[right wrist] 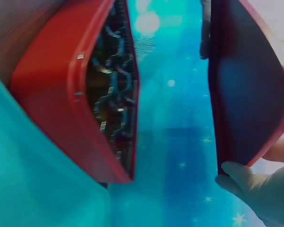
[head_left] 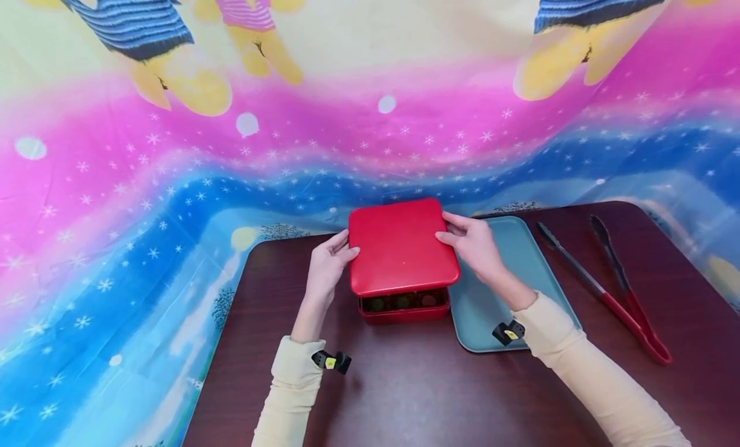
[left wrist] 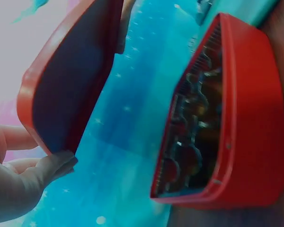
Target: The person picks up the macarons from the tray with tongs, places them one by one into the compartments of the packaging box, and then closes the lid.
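A square red lid (head_left: pixel 403 245) is held up level by both hands, raised above a red tin box (head_left: pixel 405 315). My left hand (head_left: pixel 328 267) pinches the lid's left edge, its thumb on top. On the opposite edge, my right hand (head_left: pixel 475 243) pinches the lid in the same way. Both wrist views show a gap between the lid's dark underside (left wrist: pixel 73 80) and the box. Inside the box (right wrist: pixel 61 94) sits a clear, shiny moulded insert (left wrist: pixel 187 137) with round dark items in its pockets. In the head view the lid hides most of the box's opening.
A blue-green tray (head_left: pixel 497 306) lies right beside the box. Farther right, tongs (head_left: pixel 615 293) with red handles lie spread on the dark wooden table (head_left: pixel 405 389). A printed cloth (head_left: pixel 370 113) hangs behind the table's back edge.
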`<state>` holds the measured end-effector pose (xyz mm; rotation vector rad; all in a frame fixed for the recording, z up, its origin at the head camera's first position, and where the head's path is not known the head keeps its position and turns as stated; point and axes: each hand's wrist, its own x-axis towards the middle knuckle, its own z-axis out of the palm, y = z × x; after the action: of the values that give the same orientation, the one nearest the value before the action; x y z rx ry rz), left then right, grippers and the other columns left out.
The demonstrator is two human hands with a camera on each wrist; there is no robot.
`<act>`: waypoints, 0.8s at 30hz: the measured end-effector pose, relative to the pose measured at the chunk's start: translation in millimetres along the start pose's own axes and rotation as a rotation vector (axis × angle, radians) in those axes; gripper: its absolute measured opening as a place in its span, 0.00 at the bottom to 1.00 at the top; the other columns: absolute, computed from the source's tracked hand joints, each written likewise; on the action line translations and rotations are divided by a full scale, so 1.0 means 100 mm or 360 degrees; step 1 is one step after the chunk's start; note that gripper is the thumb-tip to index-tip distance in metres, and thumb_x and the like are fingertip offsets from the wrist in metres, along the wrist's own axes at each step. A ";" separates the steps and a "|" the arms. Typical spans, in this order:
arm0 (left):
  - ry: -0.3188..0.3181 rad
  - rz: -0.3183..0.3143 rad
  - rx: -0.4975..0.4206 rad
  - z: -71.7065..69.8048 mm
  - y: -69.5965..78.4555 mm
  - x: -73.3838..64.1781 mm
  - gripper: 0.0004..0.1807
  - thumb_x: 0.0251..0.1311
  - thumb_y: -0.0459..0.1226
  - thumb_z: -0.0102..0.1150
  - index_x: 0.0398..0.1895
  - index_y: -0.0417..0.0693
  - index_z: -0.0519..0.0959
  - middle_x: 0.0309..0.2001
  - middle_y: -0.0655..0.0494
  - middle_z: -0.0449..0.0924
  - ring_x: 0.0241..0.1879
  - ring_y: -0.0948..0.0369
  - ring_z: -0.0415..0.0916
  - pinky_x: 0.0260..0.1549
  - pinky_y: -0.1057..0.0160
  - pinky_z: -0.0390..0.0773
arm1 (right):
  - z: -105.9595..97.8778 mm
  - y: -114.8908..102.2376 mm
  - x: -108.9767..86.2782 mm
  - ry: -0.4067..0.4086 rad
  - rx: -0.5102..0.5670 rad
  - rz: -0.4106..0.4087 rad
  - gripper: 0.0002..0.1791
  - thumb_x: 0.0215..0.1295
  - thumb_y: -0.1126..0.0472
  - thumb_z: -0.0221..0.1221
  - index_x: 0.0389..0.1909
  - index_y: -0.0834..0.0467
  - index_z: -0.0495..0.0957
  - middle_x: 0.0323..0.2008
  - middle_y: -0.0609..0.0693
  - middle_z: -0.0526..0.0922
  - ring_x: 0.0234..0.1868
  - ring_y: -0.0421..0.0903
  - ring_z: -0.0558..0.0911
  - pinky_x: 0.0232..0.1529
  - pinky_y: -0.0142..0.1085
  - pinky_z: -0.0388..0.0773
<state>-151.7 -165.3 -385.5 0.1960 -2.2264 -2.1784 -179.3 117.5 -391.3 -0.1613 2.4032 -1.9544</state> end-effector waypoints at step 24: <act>-0.0030 -0.0079 0.0455 0.11 -0.63 0.07 0.34 0.67 0.26 0.61 0.75 0.27 0.63 0.70 0.32 0.70 0.70 0.45 0.69 0.65 0.49 0.72 | 0.27 0.55 -0.05 -0.0055 -0.0371 0.0074 0.33 0.72 0.69 0.60 0.75 0.71 0.62 0.73 0.70 0.66 0.71 0.65 0.69 0.64 0.52 0.71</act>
<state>-155.5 -156.2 -448.6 0.2382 -2.5617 -1.8803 -174.9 102.8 -450.3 -0.1430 2.5805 -1.6348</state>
